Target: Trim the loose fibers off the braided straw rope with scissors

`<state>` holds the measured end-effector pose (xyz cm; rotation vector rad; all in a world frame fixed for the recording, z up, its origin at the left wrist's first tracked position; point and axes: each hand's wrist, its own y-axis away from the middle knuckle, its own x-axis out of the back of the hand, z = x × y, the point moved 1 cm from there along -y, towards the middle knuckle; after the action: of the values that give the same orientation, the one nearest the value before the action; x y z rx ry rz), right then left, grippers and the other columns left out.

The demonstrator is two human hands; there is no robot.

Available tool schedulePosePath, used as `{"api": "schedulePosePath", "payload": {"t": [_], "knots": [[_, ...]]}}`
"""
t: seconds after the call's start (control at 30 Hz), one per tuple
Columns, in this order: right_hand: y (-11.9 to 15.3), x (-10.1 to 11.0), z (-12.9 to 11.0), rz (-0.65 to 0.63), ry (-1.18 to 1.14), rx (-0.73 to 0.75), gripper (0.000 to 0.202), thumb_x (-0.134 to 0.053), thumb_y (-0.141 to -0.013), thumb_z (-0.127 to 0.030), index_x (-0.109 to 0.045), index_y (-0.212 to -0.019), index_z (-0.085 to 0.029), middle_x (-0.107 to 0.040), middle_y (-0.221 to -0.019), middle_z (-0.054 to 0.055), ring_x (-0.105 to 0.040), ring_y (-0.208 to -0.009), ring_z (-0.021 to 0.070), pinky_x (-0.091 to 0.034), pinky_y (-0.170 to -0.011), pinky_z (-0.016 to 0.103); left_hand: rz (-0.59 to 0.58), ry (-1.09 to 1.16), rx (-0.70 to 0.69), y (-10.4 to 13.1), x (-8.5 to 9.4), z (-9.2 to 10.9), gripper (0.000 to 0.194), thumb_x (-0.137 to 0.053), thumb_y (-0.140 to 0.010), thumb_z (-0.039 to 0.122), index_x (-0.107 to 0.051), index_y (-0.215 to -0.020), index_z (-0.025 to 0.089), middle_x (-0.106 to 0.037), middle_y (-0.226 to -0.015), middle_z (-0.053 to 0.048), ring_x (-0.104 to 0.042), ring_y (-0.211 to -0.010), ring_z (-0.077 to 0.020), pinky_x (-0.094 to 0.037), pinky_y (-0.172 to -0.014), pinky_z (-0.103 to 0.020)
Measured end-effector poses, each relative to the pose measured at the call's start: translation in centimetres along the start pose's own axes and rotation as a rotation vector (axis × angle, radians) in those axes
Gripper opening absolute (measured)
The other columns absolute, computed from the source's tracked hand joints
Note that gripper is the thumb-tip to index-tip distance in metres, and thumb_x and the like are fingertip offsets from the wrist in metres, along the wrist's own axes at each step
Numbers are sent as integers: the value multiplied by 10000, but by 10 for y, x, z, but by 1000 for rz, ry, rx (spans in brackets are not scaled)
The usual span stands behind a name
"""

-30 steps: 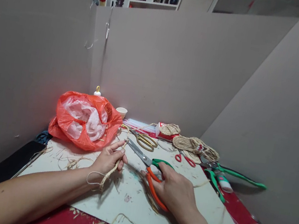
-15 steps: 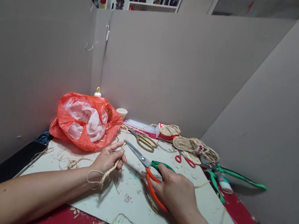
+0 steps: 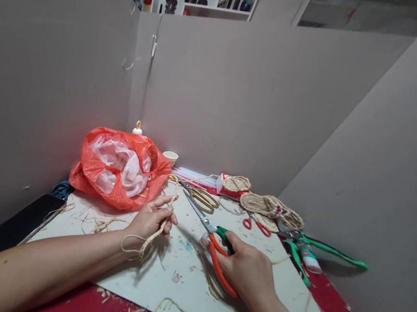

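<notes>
A pale braided straw cord (image 3: pixel 153 239) is pinched in my left hand (image 3: pixel 156 219), its lower end hanging below the fingers and its upper part rising toward the back. A thin pale loop hangs beside the wrist. My right hand (image 3: pixel 250 268) grips scissors (image 3: pixel 204 220) with one green and one orange handle. Their grey blades look closed or nearly so and point up and left, a little to the right of the cord and apart from it. Under both hands lies a white board (image 3: pixel 125 280) with straw scraps (image 3: pixel 175 303) strewn over it.
A red plastic bag (image 3: pixel 85 184) stands at the back left, near a paper cup (image 3: pixel 170 157). Gold-handled scissors (image 3: pixel 203 200), red-handled scissors (image 3: pixel 260 227), woven straw soles (image 3: pixel 258 203) and green-handled pliers (image 3: pixel 331 252) lie along the back right. Grey panels (image 3: pixel 218 94) enclose the table.
The scissors in my right hand have drawn back right, away from the cord, and their blades have come closer together. My left hand still holds the cord in nearly the same place.
</notes>
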<state>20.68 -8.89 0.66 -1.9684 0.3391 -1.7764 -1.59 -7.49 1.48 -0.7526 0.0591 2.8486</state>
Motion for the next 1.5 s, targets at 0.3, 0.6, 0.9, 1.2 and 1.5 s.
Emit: {"api": "schedulePosePath", "payload": {"t": [0.3, 0.6, 0.9, 1.2, 1.5], "knots": [[-1, -5, 5, -4, -18, 70, 332, -475, -780, -546, -582, -810, -234, -635, -557, 11, -602, -509, 203, -285, -489, 257, 9, -24, 24, 0, 0, 3, 408, -674, -712, 243, -545, -1077, 114, -644, -659, -21, -488, -433, -67, -399, -402, -176], [-1, 0, -5, -46, -11, 149, 274, -505, -768, -442, -539, -922, -218, -624, -620, 12, -603, -590, 211, -284, -506, 260, 68, 0, 40, 0, 0, 3, 399, -657, -735, 201, -534, -1103, 109, -661, -657, -27, -487, -402, -59, -393, -391, -171], [0, -2, -3, 127, 59, 194, 257, -501, -761, -456, -549, -851, -221, -635, -721, 20, -567, -559, 178, -294, -515, 265, 57, -25, 38, 2, -4, 5, 431, -658, -726, 192, -544, -1124, 69, -661, -666, -38, -478, -397, -60, -395, -389, -186], [1, -3, -4, 133, 44, 150, 371, -487, -764, -587, -586, -787, -231, -642, -677, 8, -560, -502, 149, -274, -484, 253, 91, -7, 69, 1, -2, 1, 491, -640, -760, 164, -496, -1216, 56, -661, -655, -40, -477, -391, -63, -396, -377, -182], [1, -1, -4, 120, 82, 145, 435, -464, -765, -637, -567, -680, -224, -638, -622, 1, -556, -491, 145, -241, -485, 261, 117, 15, 97, 2, -3, 1, 425, -557, -810, 115, -485, -1223, 47, -647, -638, -37, -468, -393, -58, -402, -381, -170]]}}
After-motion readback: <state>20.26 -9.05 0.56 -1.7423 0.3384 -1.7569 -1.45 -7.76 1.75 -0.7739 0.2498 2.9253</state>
